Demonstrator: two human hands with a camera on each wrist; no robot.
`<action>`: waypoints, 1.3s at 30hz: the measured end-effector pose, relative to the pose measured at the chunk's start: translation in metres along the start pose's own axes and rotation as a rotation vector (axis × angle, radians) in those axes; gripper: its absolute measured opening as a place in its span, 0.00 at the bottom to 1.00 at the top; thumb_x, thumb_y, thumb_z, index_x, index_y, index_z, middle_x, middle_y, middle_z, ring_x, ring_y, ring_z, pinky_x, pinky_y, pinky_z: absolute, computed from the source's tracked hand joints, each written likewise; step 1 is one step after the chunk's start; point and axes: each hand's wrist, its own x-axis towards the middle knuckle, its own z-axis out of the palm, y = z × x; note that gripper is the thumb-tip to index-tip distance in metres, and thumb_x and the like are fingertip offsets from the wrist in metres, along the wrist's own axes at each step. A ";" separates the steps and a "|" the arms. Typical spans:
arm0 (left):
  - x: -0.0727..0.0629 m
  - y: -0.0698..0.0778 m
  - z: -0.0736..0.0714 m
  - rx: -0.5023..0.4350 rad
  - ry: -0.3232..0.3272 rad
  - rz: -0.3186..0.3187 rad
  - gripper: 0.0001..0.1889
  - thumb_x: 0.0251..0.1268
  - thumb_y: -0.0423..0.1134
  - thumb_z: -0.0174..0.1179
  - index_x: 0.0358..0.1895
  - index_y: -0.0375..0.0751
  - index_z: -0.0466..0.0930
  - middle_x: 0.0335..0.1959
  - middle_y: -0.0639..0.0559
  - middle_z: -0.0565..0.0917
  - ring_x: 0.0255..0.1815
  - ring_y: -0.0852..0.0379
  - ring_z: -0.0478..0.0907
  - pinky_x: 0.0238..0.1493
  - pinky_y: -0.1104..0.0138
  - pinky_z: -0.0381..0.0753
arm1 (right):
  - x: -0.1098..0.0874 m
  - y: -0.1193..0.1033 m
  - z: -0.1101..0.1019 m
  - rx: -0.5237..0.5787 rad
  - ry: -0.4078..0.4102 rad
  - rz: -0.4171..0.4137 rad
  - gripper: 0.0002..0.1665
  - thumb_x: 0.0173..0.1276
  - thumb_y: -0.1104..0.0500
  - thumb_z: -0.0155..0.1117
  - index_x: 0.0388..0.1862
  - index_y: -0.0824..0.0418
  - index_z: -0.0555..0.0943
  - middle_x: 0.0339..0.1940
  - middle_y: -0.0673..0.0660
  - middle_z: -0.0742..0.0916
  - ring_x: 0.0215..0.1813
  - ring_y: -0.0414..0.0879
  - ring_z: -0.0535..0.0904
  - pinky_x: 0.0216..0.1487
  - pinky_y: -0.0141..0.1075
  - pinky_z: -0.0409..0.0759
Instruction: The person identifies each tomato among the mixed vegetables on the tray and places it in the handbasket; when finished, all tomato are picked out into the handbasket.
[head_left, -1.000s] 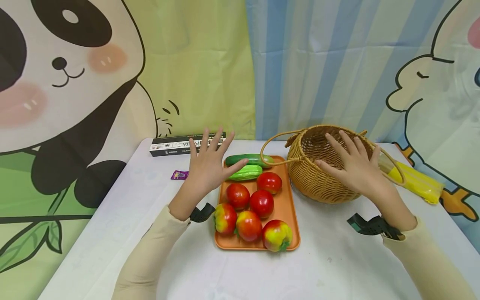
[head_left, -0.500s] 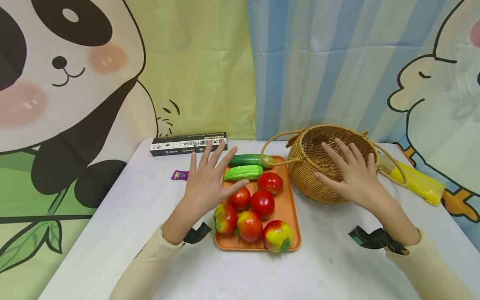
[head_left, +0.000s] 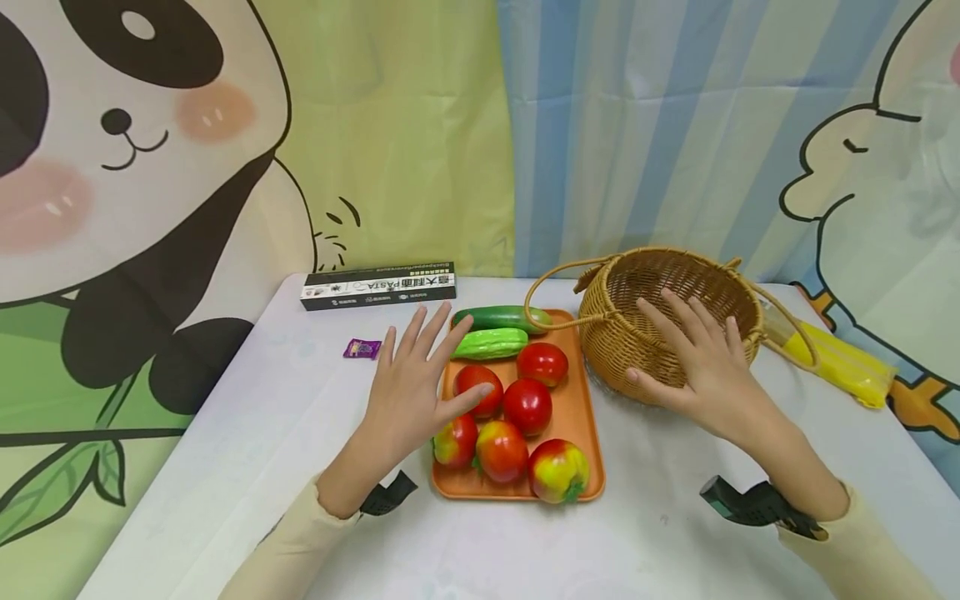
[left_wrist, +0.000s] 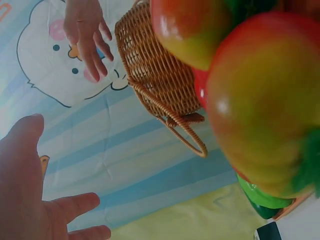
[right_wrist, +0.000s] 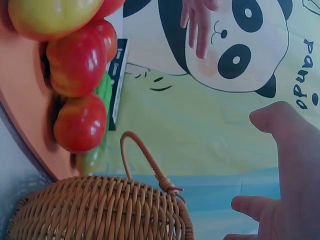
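My left hand hovers with spread, straight fingers over the left edge of an orange tray. My right hand, its fingers also spread, is held in the air in front of a wicker basket; it holds nothing. On the tray lie red tomatoes, red-and-yellow fruits with green tops, a pale green ridged vegetable and a dark green cucumber. Part of the fruit is hidden behind my left hand. In the left wrist view, the fruit looms close at the right.
A black-and-white pasta box lies at the back left, with a small purple packet before it. Right of the basket lies a yellow package. The basket's looped handle overhangs the tray's back corner. A printed curtain closes off the back.
Both hands have drawn back slightly towards me, the left one more, showing more of the pasta box and green vegetables. Their fingers stay spread. The tray and basket have stayed in place.
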 end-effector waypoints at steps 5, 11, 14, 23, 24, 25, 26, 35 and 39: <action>-0.012 -0.001 0.003 -0.033 0.026 0.019 0.43 0.59 0.67 0.57 0.76 0.56 0.58 0.78 0.50 0.56 0.78 0.43 0.49 0.73 0.39 0.48 | -0.006 -0.007 0.002 -0.016 0.033 -0.047 0.51 0.63 0.38 0.66 0.79 0.44 0.53 0.80 0.60 0.56 0.78 0.68 0.45 0.69 0.72 0.31; -0.021 -0.006 0.008 -0.051 0.021 0.026 0.42 0.59 0.69 0.56 0.75 0.55 0.60 0.77 0.49 0.59 0.77 0.43 0.52 0.72 0.39 0.51 | -0.016 -0.017 0.004 -0.073 0.025 -0.075 0.52 0.61 0.36 0.66 0.79 0.43 0.53 0.80 0.60 0.54 0.79 0.65 0.40 0.68 0.72 0.27; -0.025 -0.008 0.012 -0.081 0.040 0.045 0.41 0.61 0.70 0.53 0.75 0.56 0.60 0.75 0.49 0.62 0.77 0.42 0.53 0.72 0.39 0.51 | -0.022 -0.020 0.006 -0.075 0.019 -0.100 0.52 0.61 0.36 0.66 0.79 0.44 0.53 0.80 0.60 0.55 0.79 0.65 0.40 0.68 0.72 0.27; -0.031 -0.027 0.022 -0.134 0.091 0.141 0.41 0.57 0.68 0.59 0.72 0.53 0.65 0.72 0.48 0.67 0.75 0.43 0.57 0.71 0.40 0.55 | -0.034 -0.029 0.016 0.155 -0.026 -0.180 0.51 0.57 0.50 0.73 0.77 0.48 0.60 0.79 0.57 0.57 0.79 0.64 0.43 0.69 0.71 0.45; -0.031 -0.031 0.024 -0.134 0.076 0.152 0.42 0.56 0.67 0.60 0.72 0.53 0.66 0.72 0.48 0.67 0.75 0.43 0.58 0.70 0.39 0.56 | -0.035 -0.029 0.017 0.169 -0.027 -0.182 0.51 0.57 0.51 0.74 0.77 0.49 0.60 0.79 0.57 0.58 0.79 0.63 0.44 0.68 0.71 0.50; -0.031 -0.035 0.025 -0.132 0.056 0.159 0.42 0.54 0.67 0.62 0.72 0.52 0.66 0.72 0.48 0.67 0.75 0.43 0.58 0.70 0.39 0.57 | -0.037 -0.030 0.019 0.179 -0.026 -0.187 0.51 0.56 0.51 0.74 0.77 0.49 0.60 0.78 0.57 0.59 0.79 0.63 0.45 0.67 0.71 0.54; -0.032 -0.040 0.026 -0.132 0.032 0.163 0.43 0.53 0.67 0.63 0.72 0.52 0.66 0.72 0.48 0.67 0.75 0.44 0.58 0.70 0.39 0.57 | -0.038 -0.030 0.021 0.185 -0.027 -0.189 0.51 0.56 0.51 0.74 0.77 0.49 0.60 0.78 0.55 0.59 0.79 0.62 0.46 0.65 0.71 0.57; -0.042 -0.063 0.034 -0.194 -0.156 0.136 0.50 0.47 0.71 0.65 0.73 0.50 0.63 0.72 0.49 0.66 0.75 0.43 0.57 0.70 0.42 0.59 | -0.041 -0.034 0.041 0.170 -0.020 -0.223 0.52 0.55 0.51 0.74 0.77 0.48 0.60 0.77 0.50 0.62 0.77 0.54 0.56 0.65 0.61 0.69; -0.044 -0.070 0.036 -0.244 -0.225 0.119 0.52 0.44 0.72 0.66 0.73 0.49 0.64 0.72 0.48 0.67 0.75 0.41 0.57 0.69 0.41 0.59 | -0.042 -0.037 0.052 0.208 -0.022 -0.236 0.50 0.57 0.53 0.72 0.77 0.49 0.60 0.76 0.50 0.64 0.75 0.49 0.60 0.61 0.59 0.74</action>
